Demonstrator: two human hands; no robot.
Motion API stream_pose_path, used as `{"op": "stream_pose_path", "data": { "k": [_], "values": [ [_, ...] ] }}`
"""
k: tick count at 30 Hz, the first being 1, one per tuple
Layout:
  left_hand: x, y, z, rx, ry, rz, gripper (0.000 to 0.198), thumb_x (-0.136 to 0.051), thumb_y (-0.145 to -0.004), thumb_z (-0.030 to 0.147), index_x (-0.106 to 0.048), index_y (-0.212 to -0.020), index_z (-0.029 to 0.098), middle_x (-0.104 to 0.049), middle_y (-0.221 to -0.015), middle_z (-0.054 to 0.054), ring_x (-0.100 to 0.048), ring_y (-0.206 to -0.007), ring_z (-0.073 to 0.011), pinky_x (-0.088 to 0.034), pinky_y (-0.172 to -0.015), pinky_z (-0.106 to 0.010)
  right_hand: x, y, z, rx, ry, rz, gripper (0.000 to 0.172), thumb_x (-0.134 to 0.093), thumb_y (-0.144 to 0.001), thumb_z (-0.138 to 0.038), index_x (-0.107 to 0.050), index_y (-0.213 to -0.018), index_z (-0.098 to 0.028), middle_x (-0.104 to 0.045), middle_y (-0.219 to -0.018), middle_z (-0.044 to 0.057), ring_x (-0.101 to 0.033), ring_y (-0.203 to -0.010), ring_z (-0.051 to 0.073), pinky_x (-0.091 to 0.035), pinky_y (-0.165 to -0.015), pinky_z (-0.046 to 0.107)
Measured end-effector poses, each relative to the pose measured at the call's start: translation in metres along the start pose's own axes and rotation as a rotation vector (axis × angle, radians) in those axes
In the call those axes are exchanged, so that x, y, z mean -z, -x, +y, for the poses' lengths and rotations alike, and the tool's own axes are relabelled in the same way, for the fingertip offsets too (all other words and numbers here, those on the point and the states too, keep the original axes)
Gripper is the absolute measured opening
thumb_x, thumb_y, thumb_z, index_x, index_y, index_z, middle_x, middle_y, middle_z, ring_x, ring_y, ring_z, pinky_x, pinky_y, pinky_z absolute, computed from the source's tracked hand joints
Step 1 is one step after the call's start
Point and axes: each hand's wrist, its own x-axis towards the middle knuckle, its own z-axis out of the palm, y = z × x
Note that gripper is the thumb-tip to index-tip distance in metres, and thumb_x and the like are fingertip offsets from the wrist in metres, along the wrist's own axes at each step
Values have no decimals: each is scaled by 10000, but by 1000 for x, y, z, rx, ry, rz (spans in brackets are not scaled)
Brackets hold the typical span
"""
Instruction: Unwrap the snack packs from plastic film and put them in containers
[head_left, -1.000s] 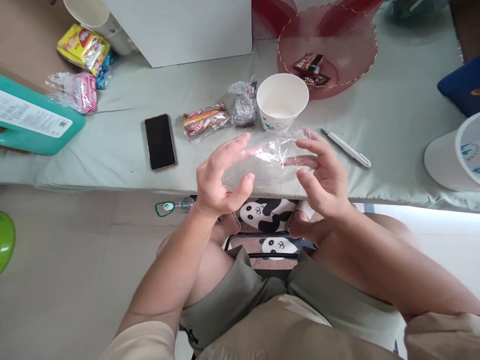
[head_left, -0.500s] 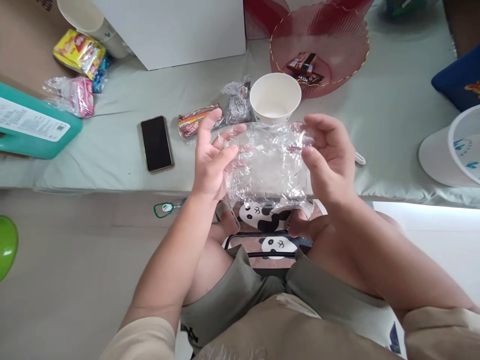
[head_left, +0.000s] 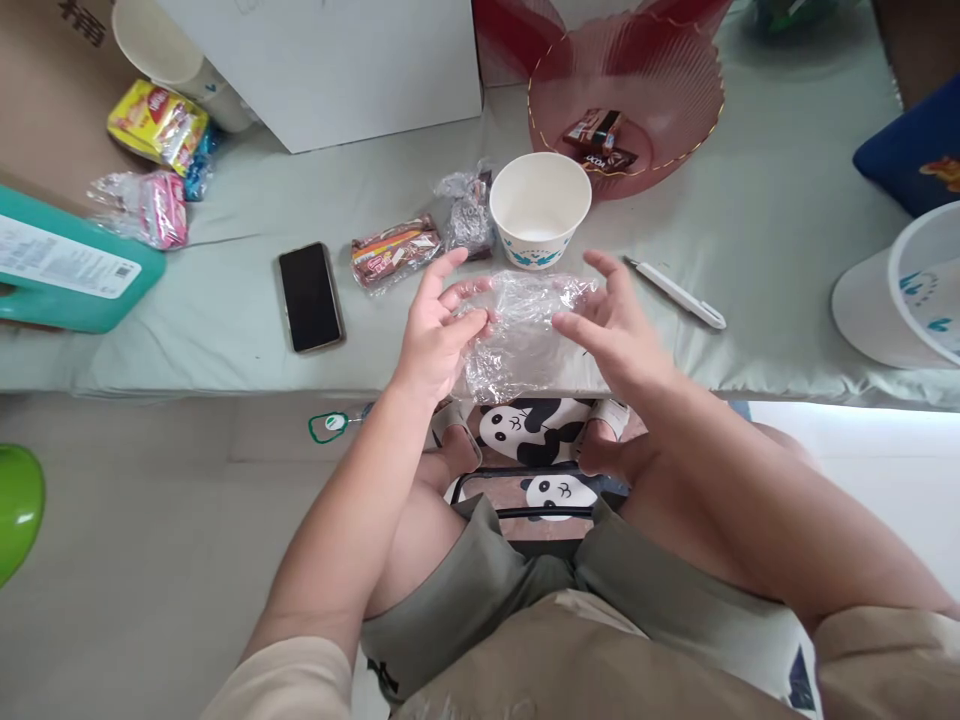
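A crinkled clear plastic bag [head_left: 517, 335] hangs between my two hands at the table's front edge. My left hand [head_left: 442, 325] pinches its left side between thumb and fingers, with the index finger raised. On the other side, my right hand [head_left: 619, 325] has its thumb in front of the film and its curled fingers partly behind it, index finger raised. Just beyond the bag stands a white paper cup [head_left: 540, 210] with a blue leaf print. To its left lie a wrapped snack pack [head_left: 396, 252] and a crumpled, dark-and-clear wrapper [head_left: 468, 215].
A white utility knife [head_left: 679, 293] lies right of the cup. Behind it, a pink ribbed bowl [head_left: 675, 120] holds small dark packets. A phone [head_left: 310, 297] and teal jug [head_left: 75, 265] are on the left. A white bucket [head_left: 870, 300] stands at right; a white box [head_left: 360, 80] is behind.
My right hand has moved left and inward, toward my left hand. The bag between them has become narrower and more bunched. The utility knife and the cup's front now show.
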Motion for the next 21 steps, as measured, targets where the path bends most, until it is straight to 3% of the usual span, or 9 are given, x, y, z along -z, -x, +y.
{"op": "stream_pose_path", "data": {
  "k": [1,5,8,10,12,15,18,21],
  "values": [
    [1,0,0,3,5,-5,652,-810,-740,227,-559,-1326,364,-727,-1170,-26,-726,-774,-136,-591,-682,-263,-3,0,-3,-60,-38,-35,685,-880,-729,-413,-516,-1301,-312,-701,-1005,15,-695,-915,208,-611,-809,400],
    [10,-6,-2,40,-2,50,605,-811,-727,233,-564,-1267,349,-720,-1181,-23,-744,-824,-150,-590,-685,-259,-7,3,-18,-227,-139,-48,247,-828,-756,-314,-637,-887,-229,-656,-818,-16,-650,-761,137,-608,-827,357],
    [18,-8,-3,82,86,127,562,-837,-722,312,-571,-1216,335,-700,-1261,-33,-755,-969,-179,-606,-767,-284,-7,4,-24,-228,-206,11,205,-803,-761,-286,-604,-781,-238,-584,-751,-39,-589,-654,101,-615,-766,335],
    [18,-7,-1,155,179,57,534,-841,-731,448,-599,-1185,303,-701,-1291,-63,-740,-1093,-217,-615,-842,-329,-7,5,-23,-204,-226,6,211,-801,-766,-313,-600,-780,-252,-574,-741,-37,-579,-619,106,-614,-698,338],
    [14,-3,3,275,240,-112,579,-846,-699,572,-648,-1136,249,-734,-1229,-103,-735,-1117,-250,-615,-883,-370,-9,5,-22,-185,-220,-23,219,-800,-773,-345,-599,-789,-260,-590,-747,-27,-590,-609,118,-599,-635,333],
    [5,2,7,403,199,-301,513,-903,-641,497,-713,-1004,186,-776,-975,-88,-753,-909,-211,-603,-810,-335,-10,5,-21,-184,-201,-18,224,-787,-785,-359,-589,-807,-257,-601,-751,-26,-583,-585,111,-551,-559,297],
    [-1,2,8,323,91,-293,260,-878,-673,323,-713,-802,170,-690,-712,1,-643,-662,-100,-521,-663,-237,-8,3,-23,-217,-182,8,216,-771,-799,-350,-579,-801,-251,-599,-742,-25,-554,-565,98,-500,-520,270],
    [-2,1,9,213,80,-240,186,-832,-711,287,-681,-716,178,-610,-630,34,-560,-598,-70,-471,-615,-214,-5,3,-26,-225,-181,22,235,-773,-812,-398,-584,-827,-259,-611,-751,-21,-513,-548,95,-454,-496,267]
  ]
}}
